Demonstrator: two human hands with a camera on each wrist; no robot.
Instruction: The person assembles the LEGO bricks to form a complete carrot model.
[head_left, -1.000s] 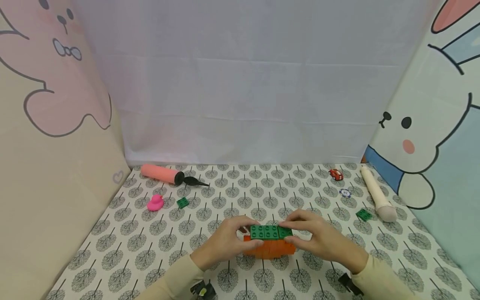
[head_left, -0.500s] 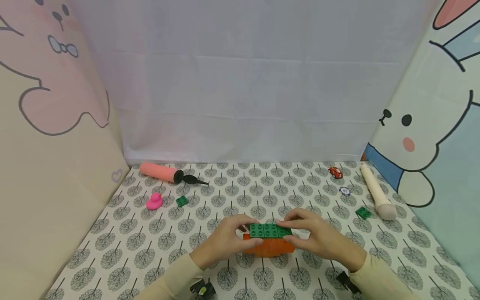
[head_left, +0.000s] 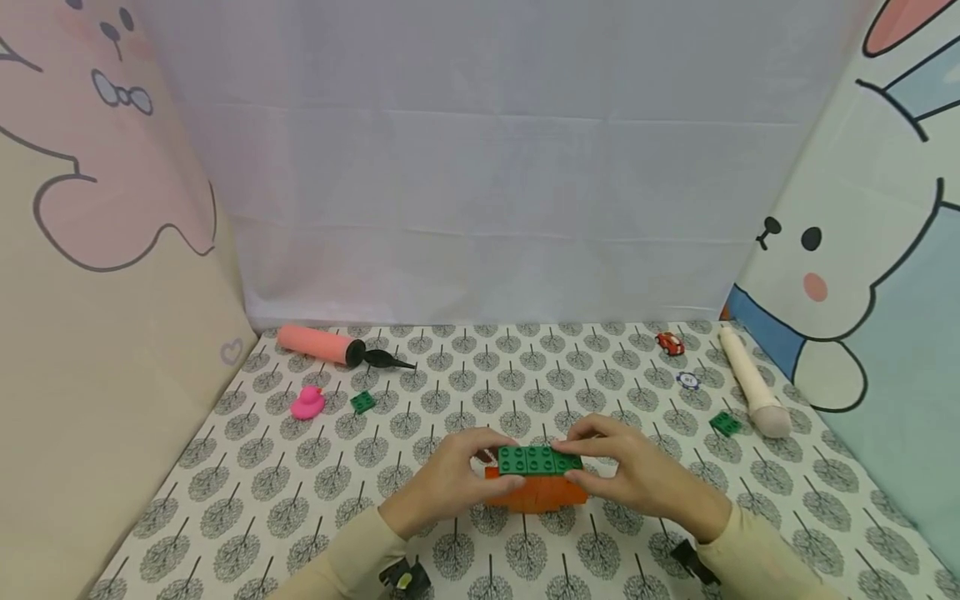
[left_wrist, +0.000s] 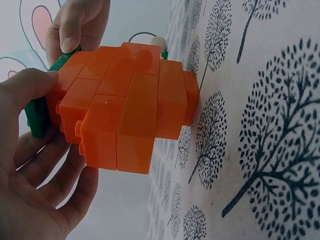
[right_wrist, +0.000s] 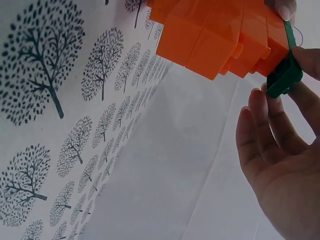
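A stepped block of orange toy bricks (head_left: 536, 496) stands on the patterned cloth, narrowing toward its base. Along its top runs a row of green toy bricks (head_left: 538, 460) with studs facing up. My left hand (head_left: 450, 475) pinches the row's left end between thumb and fingers. At the other end, my right hand (head_left: 637, 475) pinches the last green brick. In the left wrist view, the green brick (left_wrist: 37, 117) juts past the orange side (left_wrist: 125, 95). The right wrist view shows a green brick's hollow underside (right_wrist: 282, 75) overhanging the orange bricks (right_wrist: 210, 40).
Loose green bricks lie at left (head_left: 362, 402) and right (head_left: 725, 424). Around them are a pink duck (head_left: 307, 403), a pink pump (head_left: 318, 345), a red toy car (head_left: 670, 343), a round chip (head_left: 687, 381) and a cream microphone-shaped thing (head_left: 753, 383). Fabric walls enclose three sides.
The head view has shifted slightly, so everything sits a little higher in it. Both hands keep the same hold on the green bricks.
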